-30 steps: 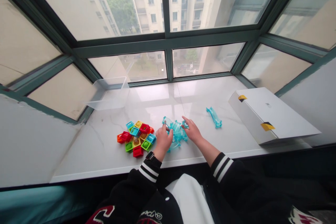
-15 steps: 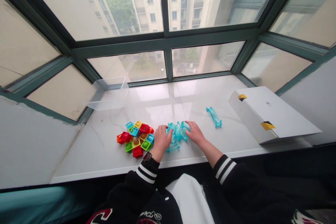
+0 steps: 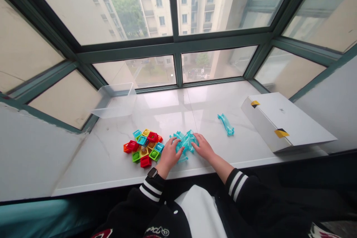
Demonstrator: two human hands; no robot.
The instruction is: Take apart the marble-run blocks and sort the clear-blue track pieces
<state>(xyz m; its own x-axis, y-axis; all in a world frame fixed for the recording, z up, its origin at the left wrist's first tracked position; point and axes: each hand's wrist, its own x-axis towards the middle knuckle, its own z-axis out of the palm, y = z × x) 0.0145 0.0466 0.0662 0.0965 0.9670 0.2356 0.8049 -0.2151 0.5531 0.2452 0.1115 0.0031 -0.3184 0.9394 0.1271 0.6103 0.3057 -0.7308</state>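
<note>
A pile of translucent light-blue plastic pieces (image 3: 185,142) lies between my hands near the sill's front edge. My left hand (image 3: 169,153), with a dark watch (image 3: 152,173) at its wrist, curves around the pile's left side, thumb and fingers apart, touching pieces. On the other side, my right hand (image 3: 204,147) has its thumb and fingers closed on the edge of one blue piece; its fingertips are partly hidden. Left of my left hand sits a heap of red, yellow, green, blue and orange square pieces (image 3: 144,151). A single long blue piece (image 3: 226,125) lies apart at the right.
A clear plastic container (image 3: 115,100) stands at the back left by the window. At the right is a white box (image 3: 290,121) with yellow-and-black tabs. The white sill (image 3: 106,171) ends at a front edge close to my body.
Both hands have shifted slightly left. The blue pieces between them have been rearranged, and some now show farther left beyond my left fingers. The coloured heap stays put.
</note>
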